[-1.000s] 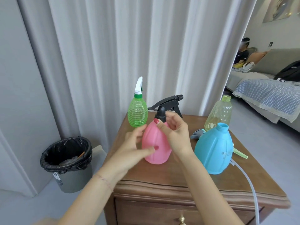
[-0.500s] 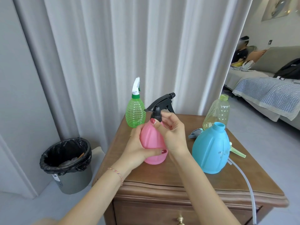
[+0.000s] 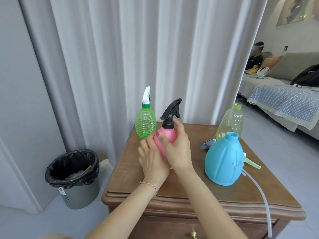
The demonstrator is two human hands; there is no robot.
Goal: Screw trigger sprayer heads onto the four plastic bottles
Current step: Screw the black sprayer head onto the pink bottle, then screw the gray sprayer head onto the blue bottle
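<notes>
Head view shows both hands clasping the upright pink bottle (image 3: 166,135) at frame centre on the tabletop (image 3: 198,190), left hand (image 3: 152,159) low, right hand (image 3: 178,149) nearer the black sprayer (image 3: 170,111) directly above.

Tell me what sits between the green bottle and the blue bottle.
In the head view, the pink bottle with its black sprayer, held by the left hand and right hand.

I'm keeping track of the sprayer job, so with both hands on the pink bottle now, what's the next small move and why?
Probably let go of the pink bottle and reach for the blue bottle. The black sprayer head looks seated on the pink neck, while the blue bottle's mouth is open, with loose sprayer parts beside it.
</notes>
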